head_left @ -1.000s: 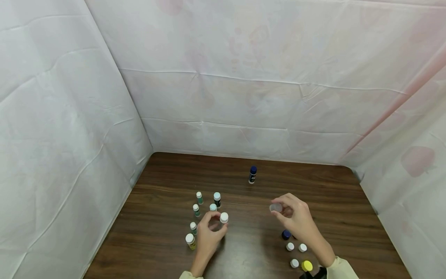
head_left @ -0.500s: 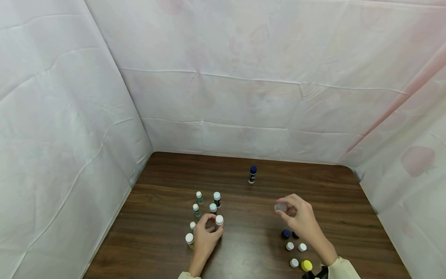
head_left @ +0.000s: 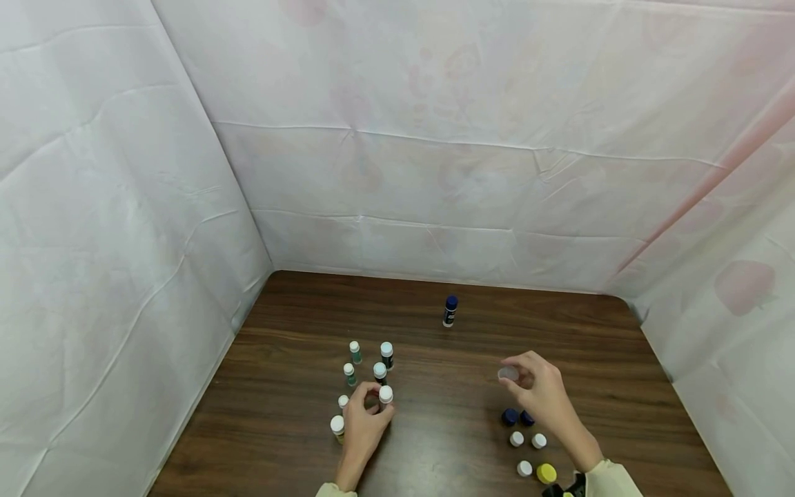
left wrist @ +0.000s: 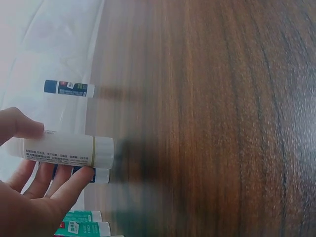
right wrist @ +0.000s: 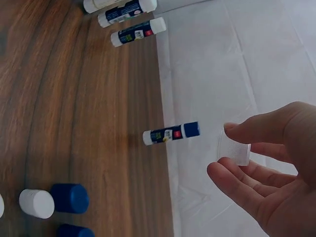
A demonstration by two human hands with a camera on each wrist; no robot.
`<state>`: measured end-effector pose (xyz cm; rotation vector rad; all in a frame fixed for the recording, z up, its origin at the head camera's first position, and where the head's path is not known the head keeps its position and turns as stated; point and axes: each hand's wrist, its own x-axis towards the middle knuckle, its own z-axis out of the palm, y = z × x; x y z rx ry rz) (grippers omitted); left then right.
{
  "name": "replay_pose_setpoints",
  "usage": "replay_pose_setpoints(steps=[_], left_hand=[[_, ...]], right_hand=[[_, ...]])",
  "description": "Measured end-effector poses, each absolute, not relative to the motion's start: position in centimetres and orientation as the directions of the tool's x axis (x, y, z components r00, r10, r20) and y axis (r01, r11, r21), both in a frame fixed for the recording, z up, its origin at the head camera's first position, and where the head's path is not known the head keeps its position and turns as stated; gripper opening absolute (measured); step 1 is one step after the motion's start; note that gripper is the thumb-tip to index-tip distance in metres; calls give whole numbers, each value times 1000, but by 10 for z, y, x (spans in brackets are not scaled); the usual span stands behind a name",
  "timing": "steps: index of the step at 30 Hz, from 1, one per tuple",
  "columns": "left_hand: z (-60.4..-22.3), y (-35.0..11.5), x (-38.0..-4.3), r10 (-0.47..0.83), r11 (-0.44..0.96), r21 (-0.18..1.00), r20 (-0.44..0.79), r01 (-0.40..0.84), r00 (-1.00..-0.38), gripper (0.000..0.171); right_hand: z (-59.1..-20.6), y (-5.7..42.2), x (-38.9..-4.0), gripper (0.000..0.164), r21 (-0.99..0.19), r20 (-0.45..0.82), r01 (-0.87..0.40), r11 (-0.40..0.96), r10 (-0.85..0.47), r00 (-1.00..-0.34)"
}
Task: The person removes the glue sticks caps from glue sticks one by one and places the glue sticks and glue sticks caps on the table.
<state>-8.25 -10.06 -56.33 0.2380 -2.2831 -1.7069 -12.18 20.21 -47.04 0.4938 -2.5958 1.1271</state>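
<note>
My left hand [head_left: 363, 424] grips a white glue stick [left wrist: 64, 150] between thumb and fingers. It stands upright and uncapped beside a group of other glue sticks; fine print and a gold line show near its base. Just behind it is a dark-blue-labelled glue stick [head_left: 379, 373] with a pale top. My right hand [head_left: 546, 397] pinches a clear ribbed cap [right wrist: 234, 150] between thumb and fingertips, above the table on the right. Below that hand lie loose caps: blue [head_left: 510, 416], white [head_left: 517, 438] and yellow [head_left: 546, 473].
Green glue sticks [head_left: 350, 375] and a yellow-labelled one [head_left: 337, 428] stand left of my left hand. A glue stick with a blue cap [head_left: 450, 314] stands near the back of the wooden table [head_left: 298, 400]. Pale cloth [head_left: 435, 186] hangs behind and at both sides.
My left hand has carried the white glue stick left and slightly toward me, closer to the other sticks. My right hand has shifted a little right with the clear cap.
</note>
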Motion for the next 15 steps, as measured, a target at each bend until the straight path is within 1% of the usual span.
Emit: replay_pose_setpoints(steps=[6,15], left_hand=[[-566,-100,-83,-298,292,956,95,4,-950,30],[-565,-98,-84,-296,289,957,54,-35,-954,33]], right_hand=[[-482,209,-123,29,-649,340,-362,669,-171,-925],[-506,224,-125,26,-654,250,-259,711,-120,-961]])
